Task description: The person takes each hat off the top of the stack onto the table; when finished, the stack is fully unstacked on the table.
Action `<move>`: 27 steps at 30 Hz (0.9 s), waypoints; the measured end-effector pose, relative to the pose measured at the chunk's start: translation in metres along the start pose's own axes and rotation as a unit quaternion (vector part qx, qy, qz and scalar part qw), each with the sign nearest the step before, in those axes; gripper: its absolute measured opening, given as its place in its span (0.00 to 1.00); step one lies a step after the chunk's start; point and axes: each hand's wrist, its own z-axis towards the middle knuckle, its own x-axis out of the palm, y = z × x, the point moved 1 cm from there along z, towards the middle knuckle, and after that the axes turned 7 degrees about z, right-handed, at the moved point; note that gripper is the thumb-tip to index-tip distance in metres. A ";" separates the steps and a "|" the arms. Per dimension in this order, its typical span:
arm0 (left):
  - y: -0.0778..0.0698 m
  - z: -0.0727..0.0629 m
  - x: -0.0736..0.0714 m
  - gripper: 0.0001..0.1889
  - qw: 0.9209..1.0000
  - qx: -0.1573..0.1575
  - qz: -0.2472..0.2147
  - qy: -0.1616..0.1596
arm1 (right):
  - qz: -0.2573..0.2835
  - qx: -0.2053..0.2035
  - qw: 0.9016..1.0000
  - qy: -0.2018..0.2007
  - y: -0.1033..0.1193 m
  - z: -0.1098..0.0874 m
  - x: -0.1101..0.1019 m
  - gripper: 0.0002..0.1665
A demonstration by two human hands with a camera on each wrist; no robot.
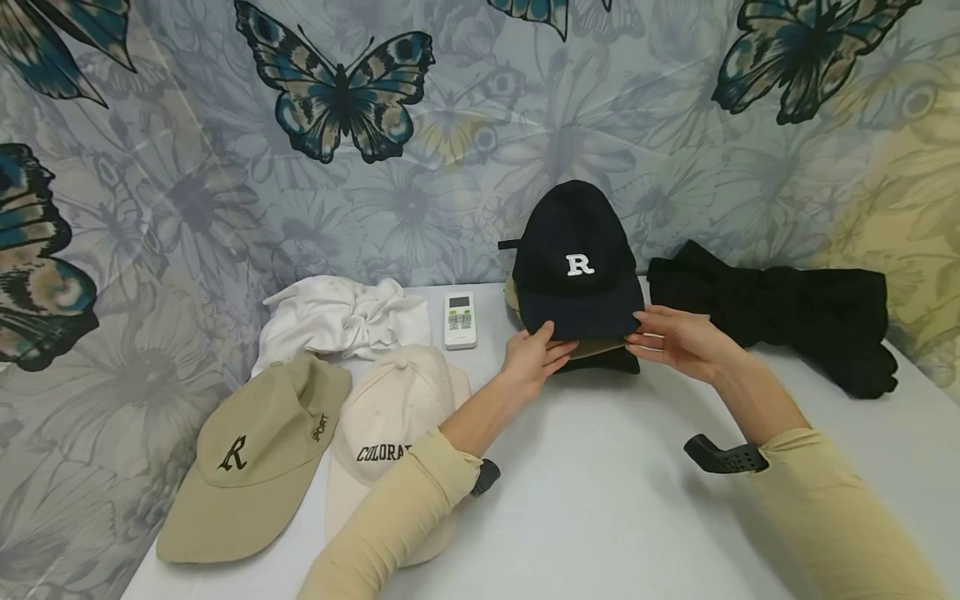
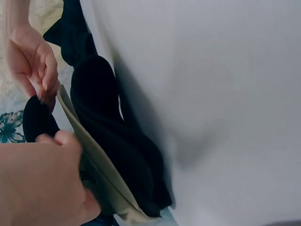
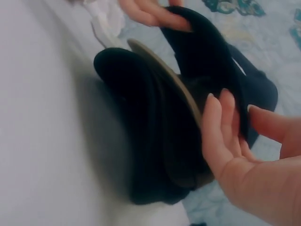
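Note:
A black cap [image 1: 573, 221] with a white letter R on its front is held up at the back of the white table, its brim toward me. My left hand [image 1: 527, 360] pinches one side of the brim, and my right hand [image 1: 675, 340] pinches the other. Under and behind that cap is a cap with a tan brim [image 3: 164, 66]. Below the tan brim lies another dark brim [image 2: 96, 84], standing on the table. In both wrist views the held brim is apart from the tan one, and the lower caps' crowns are mostly hidden.
To the left lie a khaki cap [image 1: 240, 475], a cream cap [image 1: 401, 392] with dark lettering, partly behind my left forearm, and a bunched white cloth [image 1: 341, 312]. A white remote control [image 1: 460, 321] sits between them and the held cap. Black bundled fabric [image 1: 780, 304] lies at right.

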 end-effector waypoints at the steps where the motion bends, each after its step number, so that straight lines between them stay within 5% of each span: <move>1: 0.000 0.001 0.002 0.16 1.000 0.010 -0.007 0.004 | 0.009 -0.002 1.000 0.003 0.000 0.001 0.001 0.39; 8: -0.010 0.006 0.003 0.15 0.998 0.055 -0.006 0.015 | 0.108 -0.022 0.993 0.046 0.005 0.004 0.002 0.37; 18: -0.025 0.007 0.004 0.25 0.996 0.077 -0.003 0.038 | 0.148 -0.077 0.980 0.107 0.018 0.002 0.004 0.26; 27: -0.032 -0.002 0.001 0.15 0.991 0.106 0.006 0.076 | 0.157 -0.115 0.975 0.108 0.032 -0.005 0.006 0.27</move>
